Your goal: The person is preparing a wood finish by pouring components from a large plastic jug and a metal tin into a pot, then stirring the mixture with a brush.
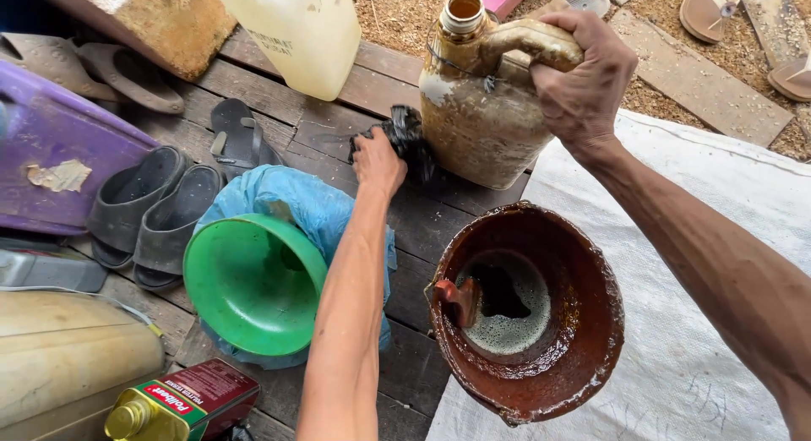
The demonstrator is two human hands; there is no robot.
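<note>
Hands at work on a grimy brown jug (481, 111) that stands upright on the dark wooden planks (279, 95), at the edge of a white woven sheet (676, 264). Right hand (583, 73) closes around the jug's handle near its open neck; left hand (378, 162) clutches a black rag (410, 137) pressed against the jug's lower side. Nearer the person, a rust-brown bucket (583, 323) holds a foamy dark liquid. Beside it, a green funnel (253, 280) rests on a blue plastic bag (296, 200). Grey sandals (148, 213) lie at the planks' left side.
</note>
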